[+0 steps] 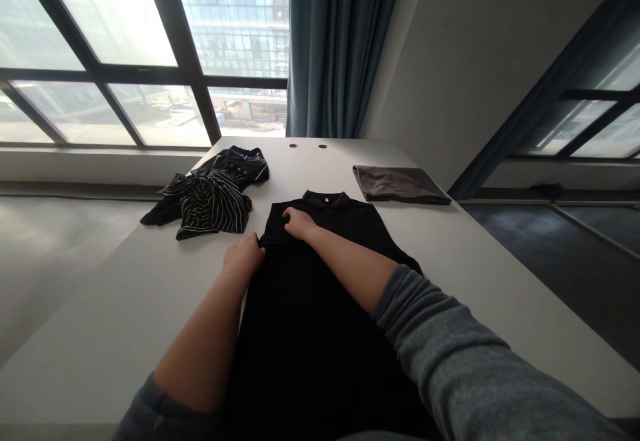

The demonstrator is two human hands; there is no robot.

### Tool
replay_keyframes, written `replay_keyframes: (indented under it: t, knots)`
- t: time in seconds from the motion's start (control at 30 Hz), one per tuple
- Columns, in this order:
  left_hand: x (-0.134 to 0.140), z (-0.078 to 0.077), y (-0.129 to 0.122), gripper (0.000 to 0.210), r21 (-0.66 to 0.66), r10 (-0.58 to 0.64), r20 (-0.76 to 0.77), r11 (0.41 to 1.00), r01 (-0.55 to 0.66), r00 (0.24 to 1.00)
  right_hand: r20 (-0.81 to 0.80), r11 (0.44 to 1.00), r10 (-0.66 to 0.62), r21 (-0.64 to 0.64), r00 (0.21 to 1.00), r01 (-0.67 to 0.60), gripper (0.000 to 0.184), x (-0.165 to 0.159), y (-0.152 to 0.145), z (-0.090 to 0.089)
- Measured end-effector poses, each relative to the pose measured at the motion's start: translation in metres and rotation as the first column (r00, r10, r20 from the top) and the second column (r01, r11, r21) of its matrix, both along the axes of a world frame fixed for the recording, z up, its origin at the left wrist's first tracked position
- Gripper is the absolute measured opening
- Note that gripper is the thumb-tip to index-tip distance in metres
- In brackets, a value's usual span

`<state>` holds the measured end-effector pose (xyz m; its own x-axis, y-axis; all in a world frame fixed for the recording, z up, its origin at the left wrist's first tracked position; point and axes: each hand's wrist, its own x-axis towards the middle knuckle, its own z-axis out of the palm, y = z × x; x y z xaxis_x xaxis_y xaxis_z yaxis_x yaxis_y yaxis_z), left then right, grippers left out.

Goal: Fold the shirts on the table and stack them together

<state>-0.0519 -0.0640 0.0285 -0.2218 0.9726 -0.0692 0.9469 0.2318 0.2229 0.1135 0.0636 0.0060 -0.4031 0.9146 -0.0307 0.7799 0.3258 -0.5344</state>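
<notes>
A black polo shirt [320, 314] lies spread on the white table, its collar toward the window and its lower end running to the bottom of the view. My left hand [243, 254] is closed on the shirt's left edge, near the sleeve. Higher up, my right hand [299, 223] pinches the cloth by the left shoulder, its forearm crossing over the chest. At the left, the sleeve is folded inward beneath my fingers. The right sleeve lies outstretched, partly behind my right forearm.
A rumpled heap of black clothes [215, 204], some with white stripes, lies at the table's left edge. A folded grey-brown cloth [400, 184] rests at the back right. The white table [500, 307] has two round holes at its far end, near a blue curtain [340, 47].
</notes>
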Motion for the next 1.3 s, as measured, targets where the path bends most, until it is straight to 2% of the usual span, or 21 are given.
replay_keyframes:
  t: [0.13, 0.2, 0.27, 0.33, 0.43, 0.53, 0.63, 0.7, 0.8, 0.9, 1.03, 1.1, 1.2, 1.3]
  knots:
    - [0.016, 0.014, -0.006, 0.018, 0.168, 0.007, 0.051, 0.986, -0.016, 0.999, -0.06, 0.999, -0.051, 0.008, 0.997, 0.052, 0.045, 0.008, 0.011, 0.006]
    - [0.025, 0.018, -0.009, 0.019, 0.231, -0.053, 0.078, 0.972, 0.034, 0.996, -0.078, 0.998, -0.064, 0.02, 0.995, 0.066, 0.043, 0.014, 0.017, 0.011]
    - [0.031, 0.018, -0.011, 0.022, 0.248, -0.159, 0.067, 0.959, 0.138, 0.985, -0.065, 0.997, -0.055, 0.055, 0.996, 0.059, 0.038, 0.022, 0.023, 0.016]
    - [0.035, 0.015, -0.012, 0.028, 0.215, -0.274, 0.03, 0.941, 0.262, 0.961, -0.041, 0.996, -0.034, 0.087, 0.999, 0.037, 0.035, 0.029, 0.028, 0.019]
    - [0.034, 0.006, -0.011, 0.037, 0.093, -0.416, -0.003, 0.905, 0.415, 0.909, 0.032, 0.991, 0.024, 0.132, 0.999, -0.028, 0.036, 0.038, 0.03, 0.016]
    - [0.032, 0.001, -0.01, 0.039, 0.023, -0.491, -0.014, 0.87, 0.492, 0.871, 0.167, 0.975, 0.111, 0.173, 0.98, -0.14, 0.037, 0.042, 0.027, 0.008]
    - [0.031, 0.002, -0.011, 0.038, 0.008, -0.468, -0.068, 0.883, 0.469, 0.881, 0.231, 0.964, 0.16, 0.174, 0.96, -0.202, 0.031, 0.04, 0.017, 0.003]
    - [0.031, 0.004, -0.013, 0.038, -0.023, -0.433, -0.092, 0.901, 0.432, 0.897, 0.262, 0.946, 0.176, 0.222, 0.949, -0.236, 0.03, 0.036, 0.01, 0.003]
    - [0.033, 0.006, -0.015, 0.035, -0.045, -0.388, -0.083, 0.922, 0.385, 0.918, 0.296, 0.877, 0.247, 0.335, 0.922, -0.343, 0.039, 0.022, 0.001, 0.002]
    - [0.037, 0.006, -0.018, 0.032, -0.055, -0.339, -0.094, 0.941, 0.335, 0.936, 0.286, 0.828, 0.351, 0.349, 0.892, -0.438, 0.053, 0.003, 0.001, -0.005]
    - [0.046, 0.002, -0.027, 0.035, -0.068, -0.363, -0.168, 0.932, 0.356, 0.917, 0.295, 0.885, 0.368, 0.18, 0.882, -0.429, 0.07, -0.017, 0.013, -0.02]
    - [0.051, -0.003, -0.034, 0.047, -0.083, -0.383, -0.179, 0.924, 0.374, 0.906, 0.307, 0.91, 0.351, 0.109, 0.885, -0.399, 0.074, -0.022, 0.021, -0.026]
    - [0.057, -0.011, -0.044, 0.069, -0.16, -0.406, -0.179, 0.911, 0.381, 0.896, 0.309, 0.924, 0.329, 0.088, 0.892, -0.371, 0.078, -0.026, 0.032, -0.033]
    - [0.059, -0.015, -0.052, 0.078, -0.222, -0.421, -0.199, 0.899, 0.378, 0.885, 0.313, 0.939, 0.291, 0.085, 0.904, -0.332, 0.079, -0.028, 0.04, -0.035]
